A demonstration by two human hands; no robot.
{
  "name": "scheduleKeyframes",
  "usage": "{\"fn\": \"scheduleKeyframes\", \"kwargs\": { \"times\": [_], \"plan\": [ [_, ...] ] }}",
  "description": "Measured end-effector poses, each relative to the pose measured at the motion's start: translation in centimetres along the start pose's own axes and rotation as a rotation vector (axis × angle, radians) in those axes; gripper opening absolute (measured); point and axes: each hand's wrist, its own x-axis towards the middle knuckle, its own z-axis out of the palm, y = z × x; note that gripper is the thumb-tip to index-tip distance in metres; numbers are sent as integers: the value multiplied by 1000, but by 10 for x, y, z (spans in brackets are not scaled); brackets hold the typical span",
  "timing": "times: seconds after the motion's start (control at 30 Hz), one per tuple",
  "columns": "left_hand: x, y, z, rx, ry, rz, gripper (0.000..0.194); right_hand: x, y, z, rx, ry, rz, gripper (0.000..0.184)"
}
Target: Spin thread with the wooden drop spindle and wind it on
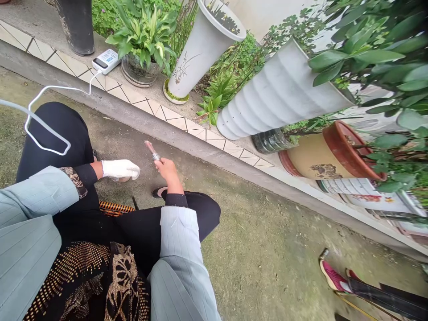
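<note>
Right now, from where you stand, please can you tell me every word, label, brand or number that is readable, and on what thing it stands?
White electrical box: printed label on top, too small and blurred to read.
Printed sheet below the clay pot: coloured print, any lettering too blurred to read.
No word, brand or number can be read clearly.

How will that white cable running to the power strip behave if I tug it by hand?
It's probably fairly springy: the thin white cable holds open bends in mid-air rather than drooping. A tug would likely reach the power strip, which looks light and seems to sit loose on the tiled ledge, so it may slide.
</note>
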Motion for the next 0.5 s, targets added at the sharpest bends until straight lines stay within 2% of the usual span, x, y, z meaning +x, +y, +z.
{"fn": "scheduleKeyframes", "kwargs": {
  "times": [0.07,0.1,0.17,0.23,0.27,0.3,0.37,0.43,0.5],
  "plan": [
    [1,2,-3,84,0,-30,31,-2,0,2,-255,-186,68,15],
    [2,1,-5,128,12,-46,31,-5,0,2,-315,-314,89,13],
    [3,-1,-10,173,75,-55,31,-14,-1,-1,-270,-624,53,13],
    [3,-3,-13,109,98,-50,30,-25,-4,-9,-43,-879,-109,17],
    [3,-4,-14,42,104,-49,30,-31,-5,-15,130,-874,-225,22],
    [3,-4,-14,-31,107,-53,31,-35,-6,-21,305,-778,-323,27],
    [2,-5,-13,-154,102,-78,32,-39,-7,-31,632,-411,-446,36],
    [3,-5,-10,-209,62,-104,33,-37,-5,-37,808,-91,-433,38],
    [3,-4,-7,-216,1,-86,33,-29,0,-38,820,52,-318,36]
  ]
}}
